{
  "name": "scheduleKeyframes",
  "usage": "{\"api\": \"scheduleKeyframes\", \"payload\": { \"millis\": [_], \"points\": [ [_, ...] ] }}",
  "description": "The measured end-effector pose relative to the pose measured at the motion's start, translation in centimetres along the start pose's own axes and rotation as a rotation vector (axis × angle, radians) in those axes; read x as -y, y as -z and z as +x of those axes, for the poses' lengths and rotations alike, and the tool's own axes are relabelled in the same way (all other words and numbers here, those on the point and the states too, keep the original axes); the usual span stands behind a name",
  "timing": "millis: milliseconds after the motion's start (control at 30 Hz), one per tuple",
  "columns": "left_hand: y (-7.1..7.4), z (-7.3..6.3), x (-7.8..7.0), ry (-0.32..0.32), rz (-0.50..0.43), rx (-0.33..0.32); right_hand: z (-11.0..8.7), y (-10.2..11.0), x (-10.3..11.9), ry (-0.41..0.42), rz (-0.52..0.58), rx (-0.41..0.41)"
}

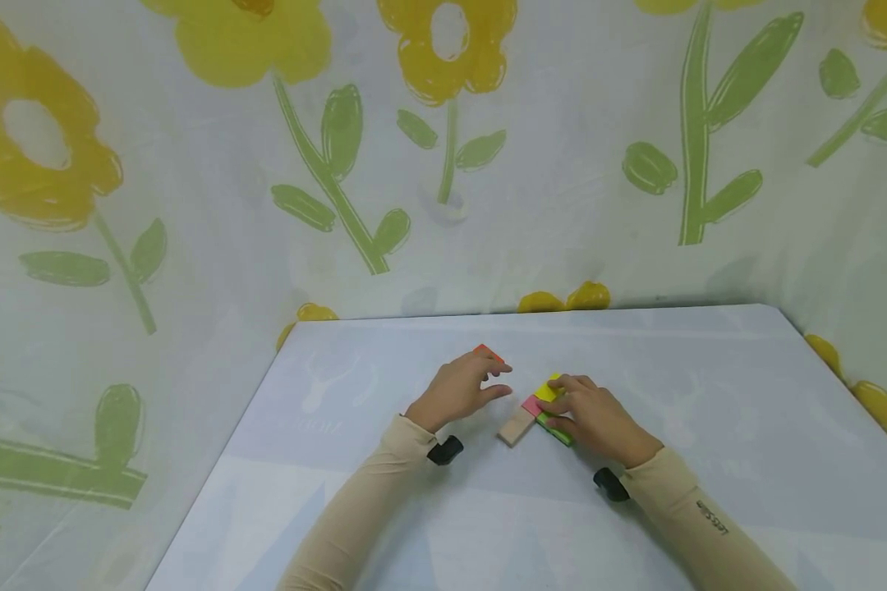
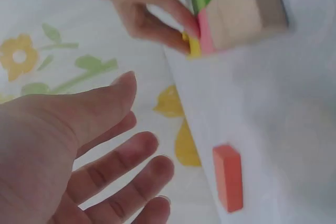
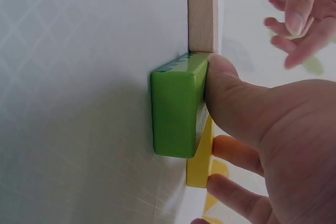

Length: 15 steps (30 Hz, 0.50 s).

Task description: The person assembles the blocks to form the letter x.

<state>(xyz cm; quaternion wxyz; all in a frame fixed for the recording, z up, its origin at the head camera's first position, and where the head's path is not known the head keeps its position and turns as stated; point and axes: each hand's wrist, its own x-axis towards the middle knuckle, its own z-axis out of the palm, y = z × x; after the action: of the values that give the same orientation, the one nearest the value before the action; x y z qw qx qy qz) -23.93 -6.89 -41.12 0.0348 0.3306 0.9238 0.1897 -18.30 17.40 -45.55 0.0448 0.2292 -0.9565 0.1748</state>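
Four wooden building blocks lie joined on the table: a plain wood one [image 1: 516,428], a pink one [image 1: 530,406], a yellow one [image 1: 549,391] and a green one [image 3: 173,114]. My right hand [image 1: 597,417] grips this cluster, its thumb against the green block and its other fingers at the yellow and pink ones. With fingers spread and nothing between them, my left hand [image 1: 460,389] hovers left of the cluster. An orange-red block [image 2: 228,178] rests on the table by itself, partly hidden behind the left hand in the head view.
The white table [image 1: 325,509] carries faint printed patterns. Beyond its far edge [image 1: 443,316] hangs a white cloth [image 1: 547,205] printed with yellow flowers and green leaves. A dark wrist device [image 1: 446,451] sits under the left cuff, another [image 1: 610,485] under the right.
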Motion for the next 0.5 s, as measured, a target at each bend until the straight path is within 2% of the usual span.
{"api": "scheduleKeyframes", "payload": {
  "millis": [267, 400, 500],
  "points": [
    [1.6, 0.6, 1.5, 0.001, -0.054, -0.024, 0.0, -0.1, 0.0, -0.030, -0.002, 0.029],
    [2.2, 1.1, 2.3, 0.002, -0.052, -0.041, 0.1, 0.1, 0.1, -0.040, 0.003, 0.039],
    [2.4, 1.6, 3.0, 0.010, -0.041, -0.025, 0.1, 0.1, 0.1, -0.035, 0.009, 0.041]
  ]
}}
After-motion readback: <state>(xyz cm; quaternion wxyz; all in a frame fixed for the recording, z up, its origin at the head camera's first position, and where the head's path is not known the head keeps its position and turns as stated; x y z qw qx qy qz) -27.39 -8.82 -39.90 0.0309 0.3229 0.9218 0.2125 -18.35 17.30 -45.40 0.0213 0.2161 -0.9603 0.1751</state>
